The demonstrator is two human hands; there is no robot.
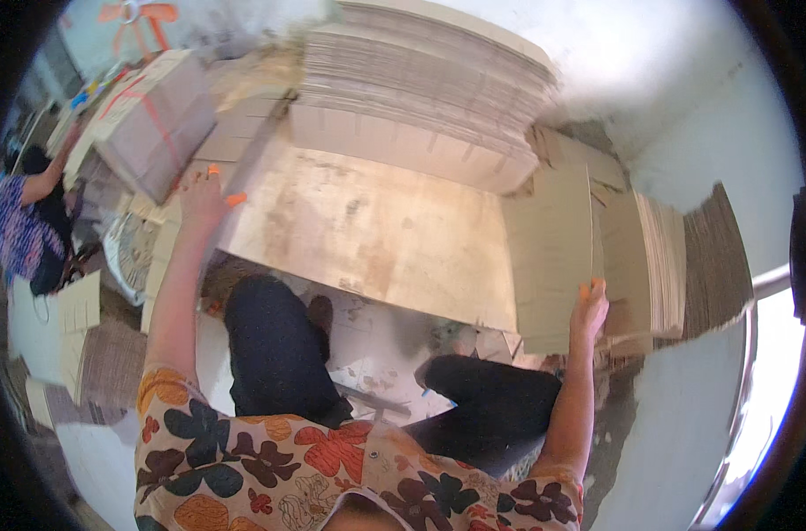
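Note:
My left hand (204, 196) is stretched out at the left end of the wooden board (367, 234), beside flat cardboard pieces. Orange covers sit on its finger and thumb tips, the fingers are apart, and I see nothing held in it. On the right, my right hand (590, 310) is closed at the edge of a flat brown cardboard sheet (551, 257), with orange on its fingertips too. That sheet stands tilted at the board's right end, in front of a row of upright cardboard sheets (664, 265).
A tall stack of flat cardboard (412, 88) stands along the board's far side. A tied bundle (150, 119) with red strapping is at the far left, near another person (31, 217). More cardboard sheets (111, 363) stand at left. An orange fan (137, 22) is behind.

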